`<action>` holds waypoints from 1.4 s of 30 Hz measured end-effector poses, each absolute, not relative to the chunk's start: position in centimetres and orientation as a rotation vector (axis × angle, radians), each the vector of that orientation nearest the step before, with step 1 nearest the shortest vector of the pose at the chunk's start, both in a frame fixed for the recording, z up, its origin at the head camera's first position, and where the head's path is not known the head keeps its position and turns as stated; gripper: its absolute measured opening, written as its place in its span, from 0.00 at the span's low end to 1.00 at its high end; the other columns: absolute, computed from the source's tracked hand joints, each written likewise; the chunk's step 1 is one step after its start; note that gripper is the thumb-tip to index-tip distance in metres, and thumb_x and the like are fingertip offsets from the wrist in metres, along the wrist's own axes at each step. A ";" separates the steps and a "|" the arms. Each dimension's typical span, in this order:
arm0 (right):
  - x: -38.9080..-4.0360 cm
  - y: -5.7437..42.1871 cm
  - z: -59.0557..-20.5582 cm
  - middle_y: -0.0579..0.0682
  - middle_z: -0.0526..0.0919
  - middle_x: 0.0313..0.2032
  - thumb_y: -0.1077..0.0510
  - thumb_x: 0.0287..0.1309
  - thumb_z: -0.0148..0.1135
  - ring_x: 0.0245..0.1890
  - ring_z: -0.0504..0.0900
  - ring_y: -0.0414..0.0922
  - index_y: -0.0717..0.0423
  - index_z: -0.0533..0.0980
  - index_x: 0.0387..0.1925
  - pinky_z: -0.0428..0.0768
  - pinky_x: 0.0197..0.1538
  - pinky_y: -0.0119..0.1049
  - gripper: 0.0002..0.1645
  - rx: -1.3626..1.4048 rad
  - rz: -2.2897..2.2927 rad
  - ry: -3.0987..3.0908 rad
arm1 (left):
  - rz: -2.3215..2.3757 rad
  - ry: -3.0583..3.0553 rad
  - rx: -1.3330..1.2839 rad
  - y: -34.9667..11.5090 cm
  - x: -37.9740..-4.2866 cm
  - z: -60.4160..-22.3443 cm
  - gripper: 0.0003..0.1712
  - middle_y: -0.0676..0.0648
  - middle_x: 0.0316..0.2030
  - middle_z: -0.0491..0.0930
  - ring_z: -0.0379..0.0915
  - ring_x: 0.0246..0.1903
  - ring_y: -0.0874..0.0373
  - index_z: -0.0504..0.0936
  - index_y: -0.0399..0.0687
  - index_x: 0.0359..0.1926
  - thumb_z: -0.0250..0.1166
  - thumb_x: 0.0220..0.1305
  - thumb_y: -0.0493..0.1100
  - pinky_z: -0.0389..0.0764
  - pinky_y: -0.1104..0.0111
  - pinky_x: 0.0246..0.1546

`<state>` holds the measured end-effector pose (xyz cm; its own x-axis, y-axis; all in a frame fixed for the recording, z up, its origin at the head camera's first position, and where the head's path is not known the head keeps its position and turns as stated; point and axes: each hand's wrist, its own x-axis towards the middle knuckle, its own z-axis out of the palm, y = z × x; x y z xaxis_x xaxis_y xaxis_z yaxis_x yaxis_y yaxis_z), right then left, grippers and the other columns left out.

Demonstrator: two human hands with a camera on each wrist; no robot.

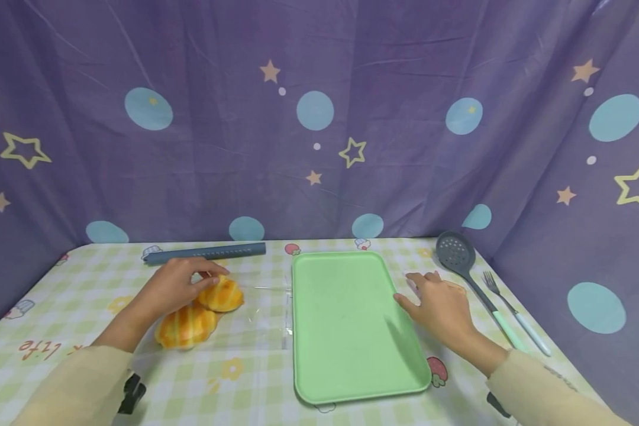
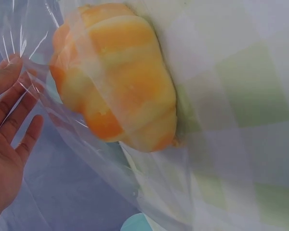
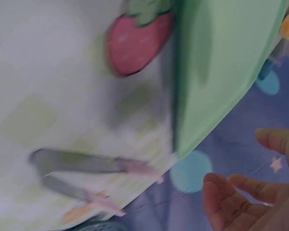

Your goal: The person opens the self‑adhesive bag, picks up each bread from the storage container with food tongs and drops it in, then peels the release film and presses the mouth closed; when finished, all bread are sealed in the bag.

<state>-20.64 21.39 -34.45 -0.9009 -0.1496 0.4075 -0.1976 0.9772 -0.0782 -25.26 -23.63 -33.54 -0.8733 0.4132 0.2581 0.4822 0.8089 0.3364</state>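
Observation:
My left hand point(image 1: 178, 287) pinches the edge of a clear plastic bag point(image 1: 263, 319) between thumb and fingers. Inside the bag lie two yellow-orange bread rolls point(image 1: 186, 326); in the left wrist view a roll point(image 2: 125, 82) shows through the film, close beside the fingers. My right hand point(image 1: 441, 307) hovers with relaxed fingers near the right edge of the green tray point(image 1: 351, 325), holding nothing. Beneath it, small grey tongs with pink ends point(image 3: 82, 161) lie on the cloth, mostly hidden by the hand in the head view.
A long dark blue-grey stick-like item point(image 1: 207, 253) lies behind the bag. To the right are a slotted spoon point(image 1: 455, 253) and a fork point(image 1: 516, 313) with a pale handle. A checked cloth point(image 1: 181, 390) covers the table, and purple curtains point(image 1: 319, 183) hang behind it.

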 end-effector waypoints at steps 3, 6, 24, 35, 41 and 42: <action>-20.5 20.0 -34.2 0.49 0.80 0.29 0.39 0.47 0.65 0.16 0.74 0.47 0.51 0.78 0.46 0.72 0.26 0.42 0.28 0.306 0.189 -2.673 | -0.589 -2.819 -0.705 -23.7 -25.3 -33.4 0.12 0.59 0.34 0.79 0.73 0.32 0.63 0.83 0.61 0.42 0.62 0.60 0.40 0.74 0.64 0.32; -20.5 18.6 -34.0 0.46 0.80 0.29 0.39 0.47 0.64 0.11 0.66 0.38 0.50 0.79 0.45 0.76 0.32 0.45 0.27 0.345 0.245 -2.671 | -0.580 -2.814 -0.709 -23.7 -25.2 -33.2 0.12 0.59 0.33 0.79 0.73 0.32 0.64 0.83 0.61 0.42 0.62 0.59 0.40 0.75 0.64 0.32; -19.8 10.7 -34.5 0.38 0.77 0.24 0.35 0.49 0.60 0.13 0.65 0.33 0.42 0.78 0.45 0.63 0.14 0.28 0.25 0.534 0.453 -2.689 | -0.563 -2.796 -0.749 -23.7 -25.2 -32.9 0.11 0.60 0.31 0.79 0.74 0.31 0.64 0.83 0.60 0.42 0.63 0.59 0.41 0.74 0.66 0.31; -18.9 7.5 -35.3 0.31 0.75 0.19 0.34 0.52 0.56 0.10 0.65 0.32 0.44 0.79 0.44 0.64 0.14 0.29 0.25 0.615 0.720 -2.772 | -0.556 -2.794 -0.753 -23.8 -25.5 -33.0 0.11 0.60 0.30 0.79 0.74 0.31 0.64 0.83 0.61 0.42 0.63 0.58 0.41 0.73 0.65 0.31; -19.0 5.9 -35.5 0.33 0.76 0.19 0.36 0.53 0.57 0.09 0.66 0.34 0.47 0.79 0.44 0.65 0.14 0.30 0.25 0.596 0.957 -2.839 | -0.550 -2.808 -0.731 -23.8 -25.5 -33.0 0.12 0.61 0.30 0.79 0.74 0.31 0.64 0.83 0.62 0.42 0.63 0.58 0.41 0.73 0.65 0.31; -19.0 5.7 -35.6 0.34 0.76 0.19 0.37 0.53 0.57 0.08 0.66 0.35 0.47 0.80 0.44 0.65 0.14 0.30 0.24 0.591 0.989 -2.844 | -0.550 -2.810 -0.729 -23.8 -25.5 -33.1 0.12 0.61 0.30 0.79 0.73 0.31 0.64 0.83 0.62 0.42 0.63 0.58 0.41 0.73 0.65 0.31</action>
<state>-19.02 5.71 -35.60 -0.9232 -0.3330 0.1916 -0.3800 0.7185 -0.5826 -25.53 -23.80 -33.06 -0.8620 0.4303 0.2680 0.4996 0.8107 0.3052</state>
